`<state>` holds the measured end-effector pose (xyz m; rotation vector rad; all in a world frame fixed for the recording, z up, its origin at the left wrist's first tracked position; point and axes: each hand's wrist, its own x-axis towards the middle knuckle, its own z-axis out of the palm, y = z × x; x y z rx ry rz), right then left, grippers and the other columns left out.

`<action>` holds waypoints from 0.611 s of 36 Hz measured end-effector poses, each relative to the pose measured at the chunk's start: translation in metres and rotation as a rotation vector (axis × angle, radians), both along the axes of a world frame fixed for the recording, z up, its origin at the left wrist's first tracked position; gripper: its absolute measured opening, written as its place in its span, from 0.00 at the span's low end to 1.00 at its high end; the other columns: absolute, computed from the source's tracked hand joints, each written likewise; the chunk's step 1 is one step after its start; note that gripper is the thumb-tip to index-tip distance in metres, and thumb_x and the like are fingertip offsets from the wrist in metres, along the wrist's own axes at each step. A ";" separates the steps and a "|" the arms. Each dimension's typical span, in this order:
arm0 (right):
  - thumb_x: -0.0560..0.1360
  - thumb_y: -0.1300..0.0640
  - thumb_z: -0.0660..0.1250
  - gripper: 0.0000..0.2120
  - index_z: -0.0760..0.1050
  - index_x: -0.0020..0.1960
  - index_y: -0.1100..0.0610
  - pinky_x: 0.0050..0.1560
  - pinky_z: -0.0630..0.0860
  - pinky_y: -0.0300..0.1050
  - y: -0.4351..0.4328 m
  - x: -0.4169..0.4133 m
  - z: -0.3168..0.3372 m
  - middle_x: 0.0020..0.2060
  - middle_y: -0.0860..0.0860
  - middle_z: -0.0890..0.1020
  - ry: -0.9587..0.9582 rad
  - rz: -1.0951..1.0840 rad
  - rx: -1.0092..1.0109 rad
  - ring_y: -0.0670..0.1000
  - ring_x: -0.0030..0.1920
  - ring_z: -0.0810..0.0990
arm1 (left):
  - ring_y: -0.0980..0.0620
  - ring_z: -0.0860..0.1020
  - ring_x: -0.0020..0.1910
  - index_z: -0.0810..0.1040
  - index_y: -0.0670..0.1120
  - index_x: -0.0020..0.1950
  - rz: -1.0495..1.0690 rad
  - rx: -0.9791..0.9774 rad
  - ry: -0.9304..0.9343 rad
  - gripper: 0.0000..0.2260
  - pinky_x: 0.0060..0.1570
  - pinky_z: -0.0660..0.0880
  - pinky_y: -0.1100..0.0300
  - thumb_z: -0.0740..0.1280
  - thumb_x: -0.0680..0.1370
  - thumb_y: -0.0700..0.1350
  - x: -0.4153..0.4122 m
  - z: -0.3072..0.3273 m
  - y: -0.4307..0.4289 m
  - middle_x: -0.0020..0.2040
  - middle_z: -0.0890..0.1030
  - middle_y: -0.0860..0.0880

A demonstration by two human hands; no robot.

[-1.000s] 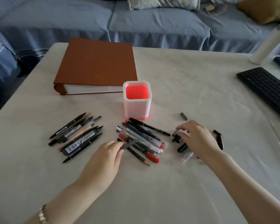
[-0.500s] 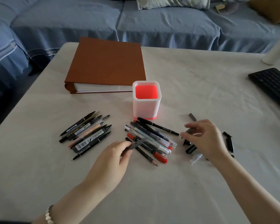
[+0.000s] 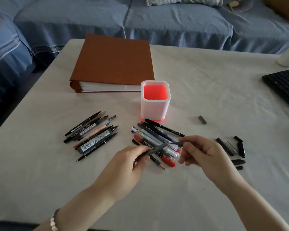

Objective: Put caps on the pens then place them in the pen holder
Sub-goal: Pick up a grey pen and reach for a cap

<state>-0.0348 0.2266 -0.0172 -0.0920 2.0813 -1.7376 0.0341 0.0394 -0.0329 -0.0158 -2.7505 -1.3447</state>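
1. The right hand [image 3: 205, 154] is now lifting clear of the loose caps [image 3: 230, 149] it was reaching among a second ago; it is pinching a small dark cap [image 3: 180, 143] between thumb and fingertips, and carrying it toward the left.
2. The left hand [image 3: 132, 160] is gripping a grey pen [image 3: 155, 149] as before, its bare end now pointing up at the cap; the two are lying near each other, not yet touching.
3. Both are hovering above the middle pile of pens [image 3: 157, 139]; the capping of this pen is, I judge, about to begin.
4. The pen holder [image 3: 155, 100] is standing empty just behind that pile; a second group of pens [image 3: 90, 134] is lying untouched to the left; so nearly all the task is remaining.
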 end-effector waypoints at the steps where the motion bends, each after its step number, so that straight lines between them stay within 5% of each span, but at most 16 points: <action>1: 0.76 0.67 0.60 0.09 0.77 0.45 0.60 0.29 0.75 0.34 -0.002 0.000 0.002 0.25 0.52 0.80 0.018 0.000 0.002 0.48 0.27 0.78 | 0.63 0.73 0.47 0.78 0.49 0.55 -0.018 0.004 -0.001 0.09 0.40 0.68 0.75 0.63 0.77 0.42 0.000 0.002 0.000 0.42 0.76 0.60; 6: 0.74 0.68 0.62 0.08 0.78 0.41 0.59 0.26 0.71 0.35 -0.007 0.002 0.007 0.25 0.52 0.80 0.049 -0.002 -0.011 0.47 0.25 0.76 | 0.60 0.74 0.45 0.78 0.49 0.54 -0.065 -0.046 0.022 0.10 0.38 0.67 0.76 0.61 0.76 0.46 0.001 0.004 0.001 0.41 0.75 0.61; 16: 0.72 0.63 0.67 0.09 0.81 0.39 0.50 0.30 0.68 0.34 -0.008 0.012 0.006 0.25 0.48 0.78 0.110 0.100 0.097 0.44 0.26 0.69 | 0.74 0.69 0.42 0.79 0.50 0.56 -0.139 -0.101 0.045 0.12 0.43 0.62 0.81 0.63 0.74 0.48 0.005 0.006 0.001 0.39 0.69 0.70; 22: 0.72 0.70 0.64 0.13 0.80 0.38 0.53 0.29 0.69 0.30 -0.012 0.020 0.009 0.24 0.49 0.79 0.145 0.052 -0.035 0.41 0.24 0.71 | 0.63 0.72 0.44 0.80 0.46 0.52 -0.149 -0.179 0.112 0.10 0.47 0.61 0.84 0.65 0.72 0.44 0.004 0.011 0.002 0.41 0.72 0.63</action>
